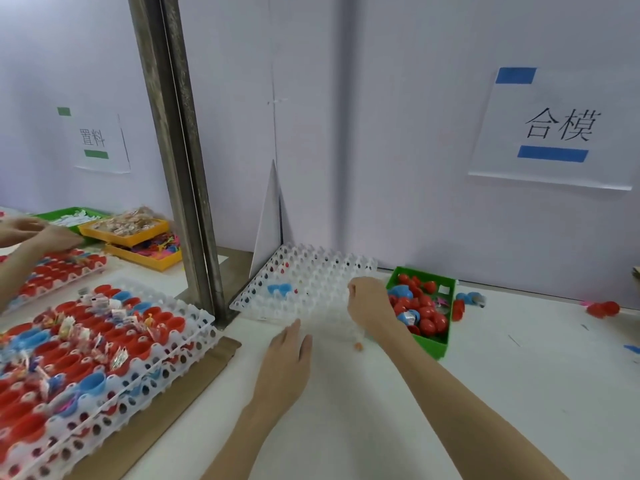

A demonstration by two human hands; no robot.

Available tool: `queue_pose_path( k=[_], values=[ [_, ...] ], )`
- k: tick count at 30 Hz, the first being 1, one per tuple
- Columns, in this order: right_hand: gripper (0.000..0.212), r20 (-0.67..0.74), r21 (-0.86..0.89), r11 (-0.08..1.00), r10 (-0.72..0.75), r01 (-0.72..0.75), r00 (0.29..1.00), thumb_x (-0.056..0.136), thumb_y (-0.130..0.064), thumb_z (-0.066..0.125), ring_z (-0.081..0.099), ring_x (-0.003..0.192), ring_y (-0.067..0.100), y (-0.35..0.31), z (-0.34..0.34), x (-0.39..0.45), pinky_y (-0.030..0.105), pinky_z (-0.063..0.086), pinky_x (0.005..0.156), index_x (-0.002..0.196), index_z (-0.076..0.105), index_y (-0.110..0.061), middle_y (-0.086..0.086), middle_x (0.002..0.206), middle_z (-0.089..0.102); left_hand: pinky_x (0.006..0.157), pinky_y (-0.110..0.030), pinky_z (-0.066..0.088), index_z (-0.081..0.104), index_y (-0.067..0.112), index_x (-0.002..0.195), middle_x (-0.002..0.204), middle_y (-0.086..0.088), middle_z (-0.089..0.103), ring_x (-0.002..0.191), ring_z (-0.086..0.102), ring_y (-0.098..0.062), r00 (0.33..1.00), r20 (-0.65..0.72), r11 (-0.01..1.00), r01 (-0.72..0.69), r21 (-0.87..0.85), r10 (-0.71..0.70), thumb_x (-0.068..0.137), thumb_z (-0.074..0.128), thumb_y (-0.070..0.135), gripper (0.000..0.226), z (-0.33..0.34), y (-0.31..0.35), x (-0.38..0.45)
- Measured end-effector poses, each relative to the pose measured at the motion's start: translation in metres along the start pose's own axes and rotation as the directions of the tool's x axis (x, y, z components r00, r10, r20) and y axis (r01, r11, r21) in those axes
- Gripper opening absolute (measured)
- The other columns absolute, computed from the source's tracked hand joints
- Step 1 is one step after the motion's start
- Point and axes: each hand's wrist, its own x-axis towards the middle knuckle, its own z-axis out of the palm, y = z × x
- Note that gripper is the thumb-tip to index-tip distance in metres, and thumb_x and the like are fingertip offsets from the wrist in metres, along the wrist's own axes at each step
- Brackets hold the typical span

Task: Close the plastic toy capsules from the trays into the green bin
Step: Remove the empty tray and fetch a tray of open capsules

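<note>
left hand [286, 358]: lay flat on the table [519, 393], fingers straight, held nothing
right hand [369, 303]: fingers curled at near edge of the white tray [304, 289]; whether it held anything could not be told
white tray: ahead of both hands, nearly bare, one blue capsule half [278, 289] in it
green bin [437, 348]: touching/just right of right hand, holding red and blue capsules [420, 311]
filled trays [104, 358]: stacked left of left hand, red and blue halves with toy packets
loose capsules [602, 309]: on table right of bin

Two yellow trays [126, 233], one green bin [424, 337], two paper signs [554, 129], one steel post [180, 150].
</note>
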Motion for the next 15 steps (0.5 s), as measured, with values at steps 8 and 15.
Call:
queue_pose_path(
  k=[8,15],
  values=[
    [0.023,0.128,0.693,0.715,0.006,-0.094,0.992,0.098,0.002,0.052,0.074,0.08,0.022,-0.047,0.019,-0.078,0.034,0.062,0.08,0.107,0.072,-0.003,0.015,0.099,0.074,0.109,-0.023,0.035,0.051,0.012,0.145,0.149,-0.001,0.053,0.14,0.045,-0.016,0.982,-0.105,0.902,-0.101,0.421,0.159,0.112,0.037,0.024,0.038,-0.013,0.01,-0.033],
    [0.021,0.587,0.806,0.152,-0.085,-0.572,0.805,0.101,0.009,0.049,0.074,0.086,0.034,-0.086,0.034,-0.112,0.036,0.064,0.077,0.118,0.062,0.009,0.033,0.115,0.069,0.096,-0.023,0.048,0.06,0.024,0.132,0.132,0.004,0.058,0.124,0.055,-0.013,0.988,-0.125,0.73,0.017,0.683,0.094,0.105,0.057,0.024,0.027,-0.087,-0.03,-0.059]
  ],
)
